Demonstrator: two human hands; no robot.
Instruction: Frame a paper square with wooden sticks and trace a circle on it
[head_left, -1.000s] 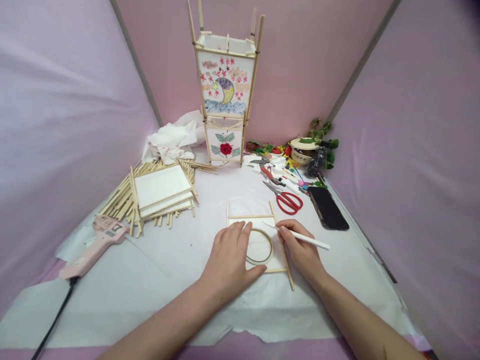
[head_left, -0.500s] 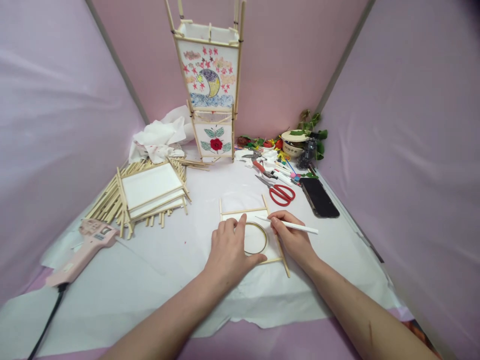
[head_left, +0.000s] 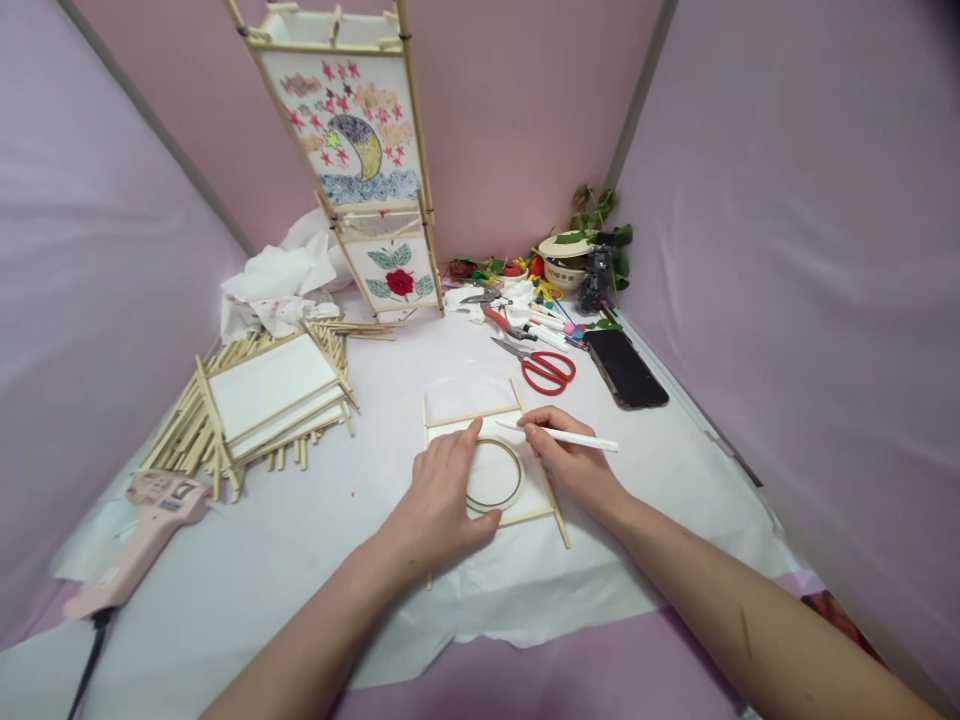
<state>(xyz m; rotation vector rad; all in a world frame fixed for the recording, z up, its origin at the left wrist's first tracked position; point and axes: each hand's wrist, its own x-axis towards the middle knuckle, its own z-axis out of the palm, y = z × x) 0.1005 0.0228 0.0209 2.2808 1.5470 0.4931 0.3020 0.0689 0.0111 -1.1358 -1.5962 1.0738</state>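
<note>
A small wooden-stick frame (head_left: 556, 497) with a white sheet (head_left: 534, 490) across it lies flat before me. On the sheet sits a thin round ring (head_left: 520, 478), dark on the inside and pale outside. My left hand (head_left: 448, 478) spans the ring's left side, thumb at the near edge and fingers at the far edge, holding it against the sheet. In my right hand (head_left: 566, 455) is a slim white pen (head_left: 581, 438), gripped near its tip. The tip points left, just beyond the ring's far edge; whether it touches the sheet I cannot tell.
Left are stacked stick frames (head_left: 274, 385) on loose sticks (head_left: 176, 435) and a pink glue gun (head_left: 139, 545). A tall decorated lantern (head_left: 352, 140) stands behind. Red-handled scissors (head_left: 547, 372), pruning shears (head_left: 499, 320), a phone (head_left: 626, 368) and a lidded bowl (head_left: 564, 272) lie right.
The whole view has shifted, so the things appear further left. My left hand stays on the ring and the pen stays in my right hand, near the ring's far edge.
</note>
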